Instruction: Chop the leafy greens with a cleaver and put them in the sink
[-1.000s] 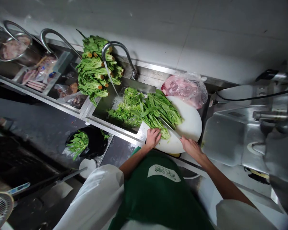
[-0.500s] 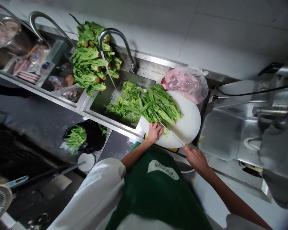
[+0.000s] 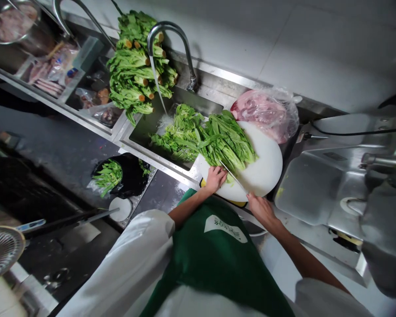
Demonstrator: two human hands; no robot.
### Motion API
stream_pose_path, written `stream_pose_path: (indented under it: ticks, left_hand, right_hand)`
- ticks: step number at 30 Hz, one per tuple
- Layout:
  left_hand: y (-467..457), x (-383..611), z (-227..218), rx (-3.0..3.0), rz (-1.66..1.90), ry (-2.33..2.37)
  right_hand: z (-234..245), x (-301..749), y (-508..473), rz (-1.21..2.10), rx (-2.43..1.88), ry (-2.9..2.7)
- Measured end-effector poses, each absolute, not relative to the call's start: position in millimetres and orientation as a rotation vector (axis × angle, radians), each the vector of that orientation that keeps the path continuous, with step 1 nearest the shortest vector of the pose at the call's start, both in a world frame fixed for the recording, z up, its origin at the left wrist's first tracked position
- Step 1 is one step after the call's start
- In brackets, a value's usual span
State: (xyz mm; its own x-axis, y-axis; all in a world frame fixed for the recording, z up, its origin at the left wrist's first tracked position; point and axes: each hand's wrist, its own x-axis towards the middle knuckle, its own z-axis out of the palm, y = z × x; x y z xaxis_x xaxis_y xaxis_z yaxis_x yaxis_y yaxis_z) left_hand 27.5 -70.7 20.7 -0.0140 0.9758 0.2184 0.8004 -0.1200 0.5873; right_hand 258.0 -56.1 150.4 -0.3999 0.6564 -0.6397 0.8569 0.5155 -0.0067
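A bunch of leafy greens [image 3: 227, 145] lies across a round white cutting board [image 3: 264, 169] at the sink's right edge. My left hand [image 3: 214, 178] is closed on the stem ends of the greens, pressing them down. My right hand [image 3: 260, 209] grips a knife [image 3: 232, 176] whose blade rests on the greens just right of my left fingers. More cut greens [image 3: 178, 136] float in the sink [image 3: 145, 132] under a running tap [image 3: 171, 35].
A stack of uncut greens [image 3: 135, 70] lies left of the tap. A bag of raw meat [image 3: 267, 114] sits behind the board. A black bin [image 3: 125, 180] with green scraps stands on the floor. Metal machine parts [image 3: 333, 185] lie to the right.
My view has shifted slightly. The knife blade has drawn closer to my left fingers on the greens, and both hands stay at the board's near edge.
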Motion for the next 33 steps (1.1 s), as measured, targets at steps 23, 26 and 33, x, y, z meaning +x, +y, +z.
stream_pose_path:
  ticks: [23,26,33]
  left_hand:
    - [-76.2,28.9,3.0,2.04,0.883,1.884]
    - [-76.8,28.7,2.0,2.059,0.885,1.88]
    - [-77.7,27.9,0.2,2.055,0.855,1.882]
  right_hand:
    - [150.4,249.3,-55.1,-0.442,1.229,2.231]
    - [152.4,249.6,-56.7,-0.452,1.232,2.237]
    - [152.6,245.2,-55.1,-0.476,1.231,2.231]
